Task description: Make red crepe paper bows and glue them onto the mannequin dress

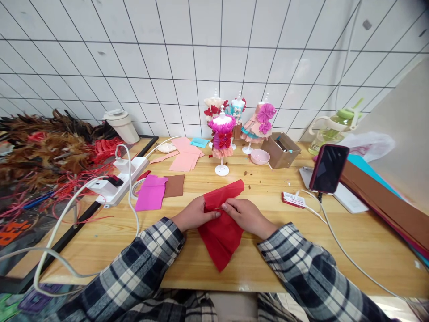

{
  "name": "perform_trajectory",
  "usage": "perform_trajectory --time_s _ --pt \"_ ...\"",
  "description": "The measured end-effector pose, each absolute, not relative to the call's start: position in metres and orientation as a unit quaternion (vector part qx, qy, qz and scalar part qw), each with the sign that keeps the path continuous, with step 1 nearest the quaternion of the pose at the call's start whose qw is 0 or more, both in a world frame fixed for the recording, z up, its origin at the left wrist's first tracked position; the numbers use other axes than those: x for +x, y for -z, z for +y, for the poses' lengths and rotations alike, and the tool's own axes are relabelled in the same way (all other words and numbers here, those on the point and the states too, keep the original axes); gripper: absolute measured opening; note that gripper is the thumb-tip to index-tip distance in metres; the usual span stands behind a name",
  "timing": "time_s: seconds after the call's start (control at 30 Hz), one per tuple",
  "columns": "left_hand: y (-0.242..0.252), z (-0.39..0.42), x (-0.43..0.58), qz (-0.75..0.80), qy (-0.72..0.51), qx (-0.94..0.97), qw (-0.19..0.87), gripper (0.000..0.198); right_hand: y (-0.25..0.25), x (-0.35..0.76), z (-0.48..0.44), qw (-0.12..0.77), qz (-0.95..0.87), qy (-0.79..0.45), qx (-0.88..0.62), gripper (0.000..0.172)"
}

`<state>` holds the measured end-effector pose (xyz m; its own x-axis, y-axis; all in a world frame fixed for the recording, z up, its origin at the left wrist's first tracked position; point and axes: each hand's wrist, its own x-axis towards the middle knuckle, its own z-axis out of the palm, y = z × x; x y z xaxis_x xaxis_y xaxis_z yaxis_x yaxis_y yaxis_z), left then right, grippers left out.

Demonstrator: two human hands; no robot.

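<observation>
A sheet of red crepe paper (223, 243) hangs between my hands above the front of the table, its upper part folded over. My left hand (194, 213) grips the paper's left edge, with the thumb lying on top. Fingers pinched, my right hand (246, 214) holds a thin needle-like piece (217, 209) against the paper, pointing towards my left thumb. Beyond the paper stands a small white dress form (221, 170) wearing a magenta, red and peach paper dress.
Several dressed mini forms (258, 120) stand behind, near a pink bowl (260, 156) and cardboard box (281, 152). Magenta paper (150, 192) and pink paper (184, 156) lie left, by a power strip (124, 183). A propped phone (329, 167) with a cable is on the right.
</observation>
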<state>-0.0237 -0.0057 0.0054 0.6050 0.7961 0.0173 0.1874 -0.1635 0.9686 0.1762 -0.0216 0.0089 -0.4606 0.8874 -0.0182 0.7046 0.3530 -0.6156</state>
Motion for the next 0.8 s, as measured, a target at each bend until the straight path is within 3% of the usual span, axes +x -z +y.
perform_trajectory --time_s 0.57,0.8 --pt "-0.0042 -0.0070 -0.0229 0.345 -0.269 0.723 0.535 0.050 -0.0092 0.1742 -0.0222 0.164 -0.803 -0.282 -0.498 0.039" --pt "-0.0072 -0.0065 -0.0252 0.311 -0.294 0.672 0.605 0.051 -0.0098 0.1756 -0.0213 0.161 -0.801 -0.273 -0.508 0.040"
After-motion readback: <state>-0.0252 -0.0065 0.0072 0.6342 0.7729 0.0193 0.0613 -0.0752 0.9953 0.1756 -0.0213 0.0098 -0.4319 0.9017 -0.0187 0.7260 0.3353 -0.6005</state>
